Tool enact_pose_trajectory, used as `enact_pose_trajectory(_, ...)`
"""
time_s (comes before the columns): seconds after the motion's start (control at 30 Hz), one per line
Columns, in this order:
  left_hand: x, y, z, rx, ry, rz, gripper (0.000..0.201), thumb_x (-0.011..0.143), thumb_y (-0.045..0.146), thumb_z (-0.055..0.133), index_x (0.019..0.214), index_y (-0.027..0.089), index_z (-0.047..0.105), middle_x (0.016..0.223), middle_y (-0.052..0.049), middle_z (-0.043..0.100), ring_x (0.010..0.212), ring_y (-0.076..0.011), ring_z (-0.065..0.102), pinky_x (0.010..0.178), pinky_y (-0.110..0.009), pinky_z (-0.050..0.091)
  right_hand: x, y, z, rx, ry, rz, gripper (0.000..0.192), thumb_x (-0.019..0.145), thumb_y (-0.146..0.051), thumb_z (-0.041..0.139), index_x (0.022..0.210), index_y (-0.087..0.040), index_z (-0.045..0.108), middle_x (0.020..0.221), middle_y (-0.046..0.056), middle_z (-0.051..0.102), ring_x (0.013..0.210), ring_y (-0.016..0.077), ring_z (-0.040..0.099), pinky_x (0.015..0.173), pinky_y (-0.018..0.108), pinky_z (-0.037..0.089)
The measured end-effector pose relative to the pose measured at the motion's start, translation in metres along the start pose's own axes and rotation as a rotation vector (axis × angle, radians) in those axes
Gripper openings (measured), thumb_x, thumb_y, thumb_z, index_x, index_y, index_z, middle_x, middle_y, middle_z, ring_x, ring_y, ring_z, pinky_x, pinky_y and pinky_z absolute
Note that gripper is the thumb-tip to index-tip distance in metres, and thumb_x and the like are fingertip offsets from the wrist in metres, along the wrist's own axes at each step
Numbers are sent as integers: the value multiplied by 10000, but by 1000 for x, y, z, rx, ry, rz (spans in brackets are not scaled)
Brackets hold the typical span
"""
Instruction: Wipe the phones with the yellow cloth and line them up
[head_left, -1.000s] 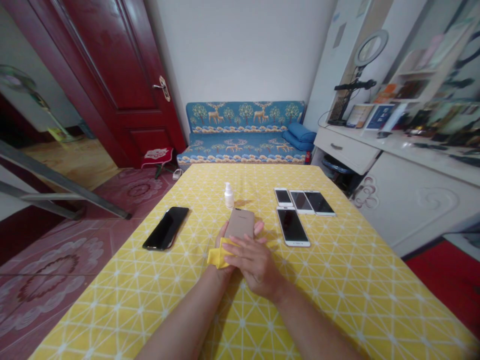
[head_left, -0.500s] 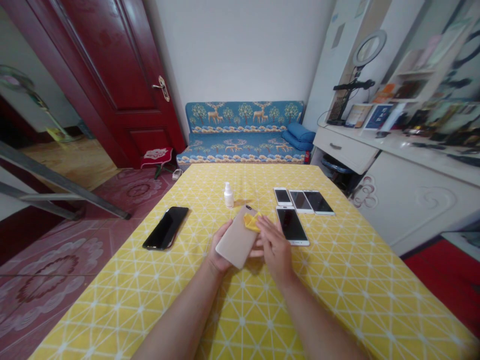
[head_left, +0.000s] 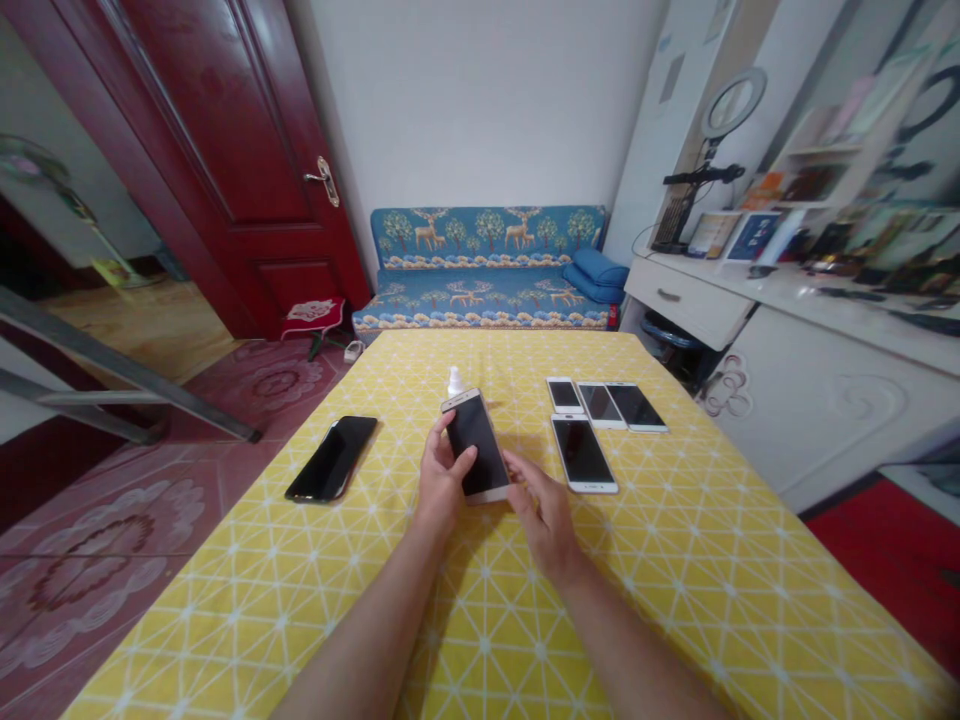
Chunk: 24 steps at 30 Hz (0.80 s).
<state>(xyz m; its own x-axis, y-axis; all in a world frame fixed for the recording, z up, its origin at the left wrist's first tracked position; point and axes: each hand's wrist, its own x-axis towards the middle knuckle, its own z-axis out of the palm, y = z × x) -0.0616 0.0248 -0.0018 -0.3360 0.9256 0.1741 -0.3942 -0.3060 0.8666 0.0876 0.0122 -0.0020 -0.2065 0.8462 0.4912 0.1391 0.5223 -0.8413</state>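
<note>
My left hand (head_left: 441, 480) grips a gold-edged smartphone (head_left: 478, 440), its dark screen facing up and tilted toward me. The thumb lies across the screen and the fingers wrap the left edge. At the phone's lower right edge, my right hand (head_left: 551, 525) has its thumb and fingertips closed on the rim. No yellow cloth can be made out now; whether it is behind the phone or in the right hand is hidden. Just beyond the phone stands a white spray bottle (head_left: 455, 380), partly covered by it.
A black smartphone (head_left: 332, 460) lies to the left on the yellow patterned tablecloth (head_left: 480, 650). To the right, a white-framed phone (head_left: 584, 455) lies in front of several others (head_left: 600, 404). A blue sofa (head_left: 487, 290) stands beyond the table, and a white cabinet (head_left: 840, 370) at right.
The phone has been turned from its beige back to its screen side, with its top now leaning left. The yellow cloth has gone out of sight. My right hand has shifted to the phone's lower right edge.
</note>
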Motion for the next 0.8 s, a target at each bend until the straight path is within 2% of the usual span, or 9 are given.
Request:
enact_pose_trajectory(0.07,-2,-4,5,7,-31,17,654,728,313,755,1316,300,469,1290,-66,594,1181,-238,558,978,-378,450,0,2,3,42,25,99,468,869,-368,572,1303,-193,549,1139,112,684,782,182,669,666,301,549)
enact_pose_trajectory(0.13,-6,-3,10,-38,-75,-6,675,794,346,690,1392,358,379,1370,-48,543,1237,-233,525,1014,-401,433,2,5,5,123,106,232,479,845,-371,593,1280,-175,557,1014,94,707,547,110,584,497,244,487)
enact_pose_trajectory(0.27,-10,-1,10,-39,-172,-128,712,917,469,485,1487,466,58,1402,-10,527,1269,-219,508,1029,-454,419,7,7,1,417,238,433,511,785,-379,662,1223,-126,585,653,-18,622,450,81,489,408,192,373)
enact_pose_trajectory(0.3,-11,-2,8,25,-206,-142,702,917,484,475,1495,447,78,1397,-14,536,1278,-230,499,1042,-466,401,8,7,-1,475,280,449,519,766,-376,684,1211,-124,593,613,-36,593,455,82,490,413,190,368)
enact_pose_trajectory(0.37,-10,-5,4,233,-312,-116,646,885,477,537,1474,357,302,1370,-44,563,1301,-266,470,1085,-481,343,12,8,-8,548,379,454,521,724,-361,726,1177,-129,616,603,-45,583,464,77,490,431,191,373)
enact_pose_trajectory(0.47,-7,-11,0,613,-495,25,420,824,404,635,1212,244,655,1301,-89,614,1288,-297,472,1124,-466,284,20,8,-28,606,500,462,516,657,-326,775,1115,-128,645,594,-45,588,460,64,481,432,179,363)
enact_pose_trajectory(0.57,-5,-12,0,822,-556,132,329,847,344,599,1148,250,694,1280,-86,627,1235,-267,517,1095,-434,330,22,6,-60,613,614,494,488,571,-280,815,1011,-129,667,538,-65,549,439,54,465,404,156,336)
enact_pose_trajectory(0.63,-6,-12,1,862,-551,157,337,862,322,574,1175,253,677,1266,-80,636,1203,-252,539,1068,-421,361,18,4,-88,570,680,539,467,493,-239,834,918,-131,675,527,-66,538,440,53,473,390,144,332)
enact_pose_trajectory(0.8,-6,-14,1,879,-522,158,313,857,314,578,1138,238,695,1238,-81,651,1177,-246,552,1046,-404,381,-16,5,-155,354,717,638,365,410,-227,812,721,-107,665,497,-24,544,407,54,456,342,143,314)
